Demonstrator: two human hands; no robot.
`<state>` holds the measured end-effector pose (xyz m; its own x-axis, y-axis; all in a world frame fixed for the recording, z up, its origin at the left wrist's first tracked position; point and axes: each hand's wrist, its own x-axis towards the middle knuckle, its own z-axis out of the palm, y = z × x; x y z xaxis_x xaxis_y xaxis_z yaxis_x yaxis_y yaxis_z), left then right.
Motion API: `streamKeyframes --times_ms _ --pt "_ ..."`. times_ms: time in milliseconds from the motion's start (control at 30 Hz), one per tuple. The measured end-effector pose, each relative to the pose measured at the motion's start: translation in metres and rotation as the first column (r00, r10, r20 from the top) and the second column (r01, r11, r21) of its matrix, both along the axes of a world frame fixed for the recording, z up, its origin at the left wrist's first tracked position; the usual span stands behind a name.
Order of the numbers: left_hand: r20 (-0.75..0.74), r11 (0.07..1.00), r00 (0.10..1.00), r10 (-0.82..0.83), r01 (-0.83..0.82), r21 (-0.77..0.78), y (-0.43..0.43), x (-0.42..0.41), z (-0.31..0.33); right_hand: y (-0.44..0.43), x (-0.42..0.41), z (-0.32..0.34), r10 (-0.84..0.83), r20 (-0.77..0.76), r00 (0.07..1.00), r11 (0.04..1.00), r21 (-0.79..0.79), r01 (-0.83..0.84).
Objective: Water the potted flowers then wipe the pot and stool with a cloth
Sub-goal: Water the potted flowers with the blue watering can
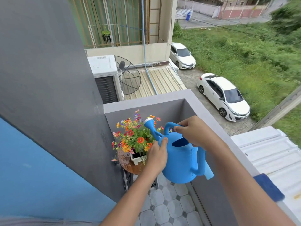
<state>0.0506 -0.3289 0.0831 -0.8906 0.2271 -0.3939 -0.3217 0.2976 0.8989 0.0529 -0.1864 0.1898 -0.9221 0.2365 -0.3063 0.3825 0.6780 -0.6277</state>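
Both hands hold the watering can (pixel 180 159) — right hand (pixel 193 132) on its handle, left hand (pixel 157 154) steadying the body. Tip slowly, spout over the flowers (pixel 133 136) on the stool (pixel 125 162) — left, near the wall.

1 watering can (pixel 180 162), 1 flower pot (pixel 137 159), 1 stool (pixel 128 165), 2 cars (pixel 224 95)
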Motion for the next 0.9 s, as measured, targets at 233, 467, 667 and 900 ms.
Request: streamKeyframes --times_ms 233,467,667,900 --pt "-0.117 0.999 0.993 -0.026 0.029 0.030 0.025 0.003 -0.011 0.032 0.023 -0.008 -0.074 0.112 0.991 0.905 -0.409 0.114" --pt "-0.186 0.984 0.966 -0.181 0.178 -0.032 0.070 -0.008 -0.016 0.074 0.043 -0.029 -0.183 0.222 0.958 0.718 -0.636 0.284" --pt "-0.226 0.950 0.922 -0.314 0.305 -0.072 0.130 -0.025 -0.022 0.114 0.055 -0.053 -0.494 0.092 0.865 0.594 -0.690 0.413" --pt "-0.192 0.889 0.868 -0.458 0.445 -0.110 0.229 -0.045 -0.030 0.168 0.053 -0.082 -0.758 0.033 0.652 0.407 -0.757 0.512"
